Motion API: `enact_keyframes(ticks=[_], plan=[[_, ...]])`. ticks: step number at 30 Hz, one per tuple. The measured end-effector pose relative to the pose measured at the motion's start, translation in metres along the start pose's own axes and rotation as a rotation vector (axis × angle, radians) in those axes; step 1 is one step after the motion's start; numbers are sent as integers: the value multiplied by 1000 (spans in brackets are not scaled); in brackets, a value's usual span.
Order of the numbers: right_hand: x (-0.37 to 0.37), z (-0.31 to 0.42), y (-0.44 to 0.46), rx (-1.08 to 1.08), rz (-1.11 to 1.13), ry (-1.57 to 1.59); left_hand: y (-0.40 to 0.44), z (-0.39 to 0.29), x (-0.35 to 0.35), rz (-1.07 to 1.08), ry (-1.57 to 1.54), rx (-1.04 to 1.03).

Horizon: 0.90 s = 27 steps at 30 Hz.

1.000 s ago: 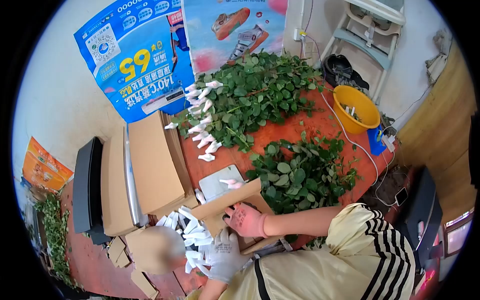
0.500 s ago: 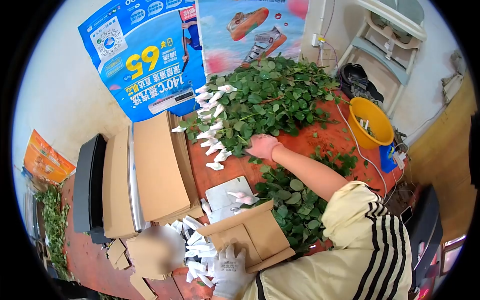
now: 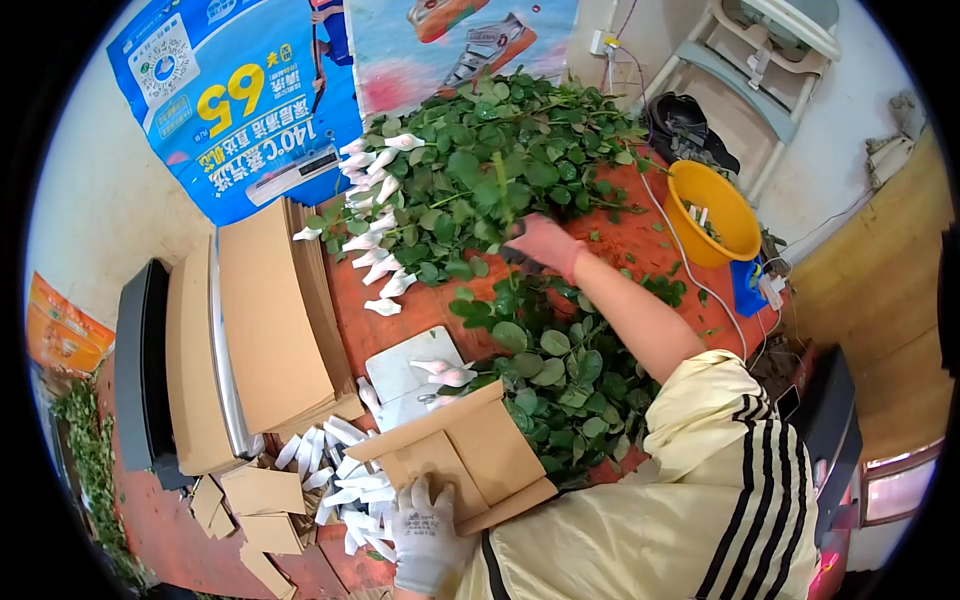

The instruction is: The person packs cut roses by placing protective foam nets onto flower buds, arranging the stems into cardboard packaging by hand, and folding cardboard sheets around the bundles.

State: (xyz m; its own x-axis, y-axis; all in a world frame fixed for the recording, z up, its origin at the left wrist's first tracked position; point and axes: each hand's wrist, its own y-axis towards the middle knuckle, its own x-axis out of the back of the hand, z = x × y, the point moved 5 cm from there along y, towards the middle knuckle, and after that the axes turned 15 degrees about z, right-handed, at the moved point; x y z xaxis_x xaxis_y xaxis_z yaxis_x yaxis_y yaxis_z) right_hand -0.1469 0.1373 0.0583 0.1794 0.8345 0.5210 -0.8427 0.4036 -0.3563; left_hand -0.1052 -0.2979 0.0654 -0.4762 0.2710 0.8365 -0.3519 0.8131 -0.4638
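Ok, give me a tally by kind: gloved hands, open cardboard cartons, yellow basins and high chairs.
Gloved hands, left hand and right hand: 2
Open cardboard carton: 1
Yellow basin: 1
High chair: 1
Total: 5

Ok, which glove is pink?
The glove on the right hand, by the rose stems; the left hand, at the folded cardboard, wears a whitish glove.

There are two gloved hands (image 3: 548,248) (image 3: 428,535) at centre and bottom, two posters (image 3: 205,130) (image 3: 400,70) at upper left and top, one yellow basin (image 3: 738,225) right, one high chair (image 3: 750,105) upper right.
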Motion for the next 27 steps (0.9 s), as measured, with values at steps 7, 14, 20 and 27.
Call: enact_keyframes(ticks=[7,14,20,27], plan=[[108,-51,-84,480,-528,1038,-1,1,-3,-5,-15,-2],[76,-62,-83,477,-366,723,0,6,-10,-9,10,-13],[10,-47,-40,-46,408,-63,2,7,-9,-39,18,-32],[-20,75,65,333,-141,-821,2,3,-3,-130,26,-52]])
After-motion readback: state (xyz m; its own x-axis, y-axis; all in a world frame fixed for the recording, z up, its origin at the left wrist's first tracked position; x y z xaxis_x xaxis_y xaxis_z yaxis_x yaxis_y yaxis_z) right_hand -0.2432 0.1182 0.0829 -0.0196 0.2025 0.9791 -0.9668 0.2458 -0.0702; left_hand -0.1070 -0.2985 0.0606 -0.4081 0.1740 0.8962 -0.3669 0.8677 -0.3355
